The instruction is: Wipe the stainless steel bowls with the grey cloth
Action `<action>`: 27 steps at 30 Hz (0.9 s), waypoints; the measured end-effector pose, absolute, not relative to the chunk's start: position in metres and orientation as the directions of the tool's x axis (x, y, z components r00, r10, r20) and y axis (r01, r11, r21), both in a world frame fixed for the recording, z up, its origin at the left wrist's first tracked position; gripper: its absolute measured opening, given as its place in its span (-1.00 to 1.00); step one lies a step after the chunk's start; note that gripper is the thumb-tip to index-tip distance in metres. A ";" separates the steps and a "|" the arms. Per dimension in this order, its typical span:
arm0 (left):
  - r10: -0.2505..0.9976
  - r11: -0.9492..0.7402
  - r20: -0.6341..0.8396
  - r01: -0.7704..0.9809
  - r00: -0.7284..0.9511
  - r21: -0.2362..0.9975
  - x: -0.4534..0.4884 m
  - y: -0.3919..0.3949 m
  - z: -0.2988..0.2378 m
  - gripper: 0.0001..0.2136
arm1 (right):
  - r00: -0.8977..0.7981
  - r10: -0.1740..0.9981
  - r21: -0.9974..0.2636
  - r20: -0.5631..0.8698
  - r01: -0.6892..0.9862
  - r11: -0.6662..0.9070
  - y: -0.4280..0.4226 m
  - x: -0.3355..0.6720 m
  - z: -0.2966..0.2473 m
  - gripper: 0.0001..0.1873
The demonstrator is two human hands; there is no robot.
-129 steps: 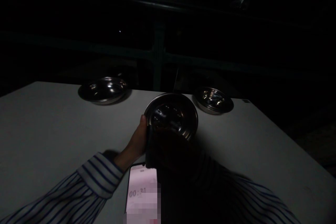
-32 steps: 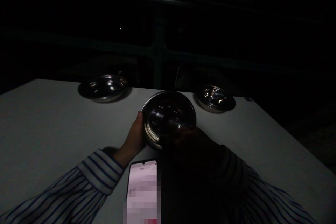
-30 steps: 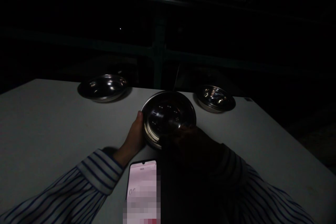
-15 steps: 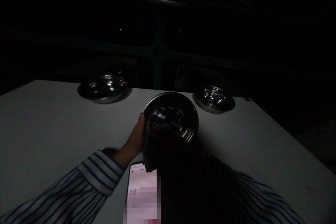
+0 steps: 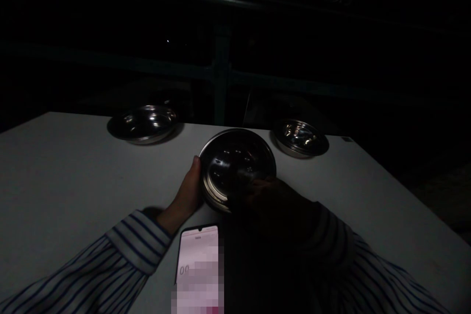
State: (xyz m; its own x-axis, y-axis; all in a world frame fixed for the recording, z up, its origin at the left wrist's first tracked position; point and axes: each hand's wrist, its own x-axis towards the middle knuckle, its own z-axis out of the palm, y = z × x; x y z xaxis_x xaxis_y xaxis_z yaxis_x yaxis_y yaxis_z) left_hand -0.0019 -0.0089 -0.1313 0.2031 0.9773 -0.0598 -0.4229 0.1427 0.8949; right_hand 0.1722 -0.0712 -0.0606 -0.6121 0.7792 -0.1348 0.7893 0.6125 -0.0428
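Head view: the left hand (image 5: 186, 194) clamps the rim of a round, silvery metal bowl (image 5: 235, 157) – mid-table, tilted towards us! Over its near right edge comes the shadowed right hand (image 5: 275, 201) – its grip, can't tell. Just nearer, a lit, black-edged rectangular phone (image 5: 197, 257) on the flat white table (image 5: 110, 181).

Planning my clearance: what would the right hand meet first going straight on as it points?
Most likely the metal bowl that the left hand holds; the right hand overlaps its lower right part in view, though darkness hides depth.
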 end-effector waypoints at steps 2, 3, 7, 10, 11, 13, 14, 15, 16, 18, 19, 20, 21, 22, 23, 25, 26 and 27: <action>0.980 0.137 -0.051 -0.455 0.194 0.880 0.000 -0.011 -0.126 -0.49 | -0.650 0.752 -0.075 -0.107 0.759 0.646 -0.069 0.172 -0.067 -0.71; 0.982 0.130 -0.047 -0.470 0.183 0.873 0.001 -0.012 -0.124 -0.51 | -0.672 0.735 -0.092 -0.089 0.740 0.666 -0.068 0.170 -0.071 -0.70; 0.988 0.122 -0.058 -0.493 0.143 0.862 0.002 -0.013 -0.118 -0.54 | -0.725 0.689 -0.118 0.006 0.684 0.720 -0.066 0.165 -0.082 -0.65; 0.982 0.149 -0.068 -0.499 0.177 0.853 0.002 -0.013 -0.115 -0.50 | -0.737 0.674 -0.107 0.046 0.667 0.737 -0.067 0.166 -0.082 -0.65; 0.980 0.151 -0.061 -0.505 0.190 0.850 0.002 -0.013 -0.114 -0.49 | -0.737 0.674 -0.093 0.058 0.668 0.738 -0.067 0.166 -0.082 -0.66; 0.981 0.130 -0.031 -0.521 0.194 0.844 0.002 -0.013 -0.112 -0.50 | -0.722 0.686 -0.053 0.090 0.684 0.728 -0.067 0.167 -0.083 -0.66; 0.983 0.112 -0.016 -0.528 0.184 0.842 0.002 -0.013 -0.112 -0.53 | -0.714 0.691 -0.031 0.110 0.692 0.721 -0.067 0.167 -0.085 -0.65; 0.985 0.102 -0.008 -0.533 0.175 0.840 0.002 -0.013 -0.113 -0.55 | -0.708 0.695 -0.013 0.125 0.700 0.714 -0.066 0.166 -0.088 -0.65; 0.984 0.104 -0.010 -0.535 0.176 0.838 0.002 -0.013 -0.114 -0.57 | -0.703 0.699 -0.001 0.133 0.705 0.709 -0.065 0.165 -0.092 -0.65; 0.979 0.138 -0.035 -0.534 0.199 0.834 0.002 -0.013 -0.117 -0.58 | -0.675 0.725 0.010 0.136 0.733 0.681 -0.062 0.161 -0.102 -0.68; 0.975 0.160 -0.050 -0.532 0.215 0.832 0.003 -0.013 -0.118 -0.57 | -0.660 0.740 0.003 0.132 0.747 0.665 -0.061 0.159 -0.107 -0.68; 0.972 0.175 -0.060 -0.531 0.227 0.829 0.003 -0.013 -0.119 -0.56 | -0.647 0.751 -0.010 0.128 0.757 0.654 -0.059 0.157 -0.111 -0.68; 0.971 0.181 -0.066 -0.533 0.228 0.827 0.003 -0.013 -0.119 -0.56 | -0.642 0.756 -0.027 0.128 0.759 0.650 -0.058 0.155 -0.115 -0.67; 0.973 0.179 -0.069 -0.536 0.219 0.825 0.003 -0.013 -0.118 -0.56 | -0.646 0.752 -0.045 0.131 0.754 0.655 -0.058 0.154 -0.117 -0.66; 0.976 0.174 -0.070 -0.538 0.208 0.825 0.004 -0.013 -0.117 -0.57 | -0.657 0.742 -0.060 0.133 0.742 0.668 -0.058 0.154 -0.118 -0.66; 0.981 0.162 -0.078 -0.539 0.177 0.826 0.004 -0.014 -0.114 -0.61 | -0.682 0.718 -0.075 0.142 0.716 0.695 -0.059 0.156 -0.114 -0.66; 0.982 0.163 -0.086 -0.539 0.165 0.826 0.004 -0.014 -0.113 -0.61 | -0.691 0.709 -0.075 0.139 0.706 0.704 -0.060 0.159 -0.110 -0.66; 0.983 0.166 -0.094 -0.542 0.158 0.824 0.004 -0.014 -0.112 -0.62 | -0.698 0.705 -0.075 0.127 0.702 0.708 -0.061 0.162 -0.104 -0.66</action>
